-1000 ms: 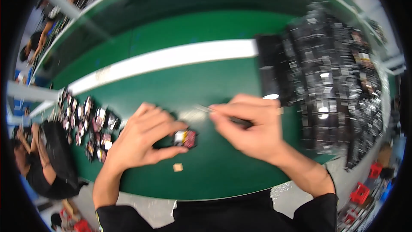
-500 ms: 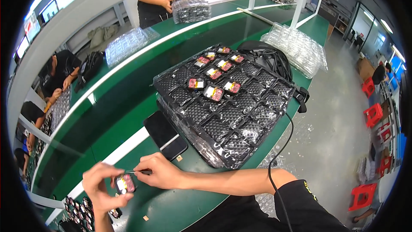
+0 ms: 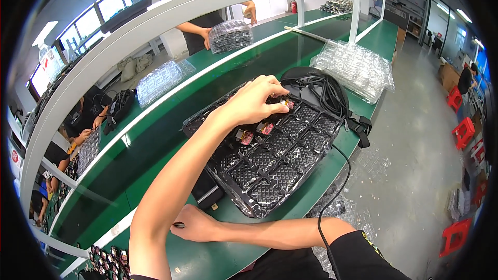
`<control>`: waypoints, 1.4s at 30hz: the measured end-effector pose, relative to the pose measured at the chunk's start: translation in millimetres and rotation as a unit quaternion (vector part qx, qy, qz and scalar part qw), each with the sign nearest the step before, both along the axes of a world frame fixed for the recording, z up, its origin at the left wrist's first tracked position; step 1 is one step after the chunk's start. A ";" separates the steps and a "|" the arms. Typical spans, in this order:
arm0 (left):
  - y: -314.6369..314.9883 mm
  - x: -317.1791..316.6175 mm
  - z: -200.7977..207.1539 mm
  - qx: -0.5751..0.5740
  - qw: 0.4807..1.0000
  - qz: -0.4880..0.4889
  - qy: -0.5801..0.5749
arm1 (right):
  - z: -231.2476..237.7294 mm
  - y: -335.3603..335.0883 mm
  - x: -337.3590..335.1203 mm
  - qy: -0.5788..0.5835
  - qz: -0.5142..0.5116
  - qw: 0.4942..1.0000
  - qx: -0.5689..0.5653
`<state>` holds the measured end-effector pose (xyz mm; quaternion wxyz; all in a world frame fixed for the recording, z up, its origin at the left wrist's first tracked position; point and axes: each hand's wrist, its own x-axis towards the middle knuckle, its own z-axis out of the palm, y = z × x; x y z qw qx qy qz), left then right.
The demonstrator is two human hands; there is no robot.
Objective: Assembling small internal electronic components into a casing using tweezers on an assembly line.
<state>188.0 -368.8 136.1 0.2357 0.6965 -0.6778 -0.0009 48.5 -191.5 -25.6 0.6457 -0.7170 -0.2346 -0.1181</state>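
Note:
My left hand (image 3: 258, 101) reaches across the stacked black plastic trays (image 3: 259, 173). Its thumb and fingers close on a small black part with a red, white and yellow face (image 3: 288, 105), low over a pocket in the far part of the top tray. Nearer pockets hold similar parts, one (image 3: 245, 137) left of another (image 3: 266, 128); my left hand and forearm hide others. By the near edge of the green bench (image 3: 244, 249), my right hand (image 3: 195, 224) is closed round a slim dark tool, probably tweezers, with only a short end showing (image 3: 179, 224).
A phone (image 3: 208, 193) lies partly behind my left forearm. Many small parts (image 3: 109, 262) crowd the lower left. A black bag with cables (image 3: 324, 93) and clear trays (image 3: 353, 67) sit beyond the stack. Across the bench a person holds stacked trays (image 3: 231, 36). A cable (image 3: 337, 186) crosses my right arm.
My left hand has carried the small part from beside my right hand up to the far tray pockets. The right hand stays low, still closed round the slim tool. The view has shifted slightly.

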 end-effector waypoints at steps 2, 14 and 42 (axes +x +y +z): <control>3.8 -0.2 -8.6 -0.042 0.999 -0.012 -0.004 | -3.5 0.5 -3.1 0.007 0.004 1.000 -0.009; 289.6 -58.4 0.1 -0.041 0.985 0.139 -0.090 | 4.4 -14.6 6.4 0.034 -0.020 0.998 -0.041; 494.8 -171.2 -114.9 0.055 0.946 0.318 0.023 | -7.1 -4.1 -7.1 0.074 -0.053 0.978 -0.188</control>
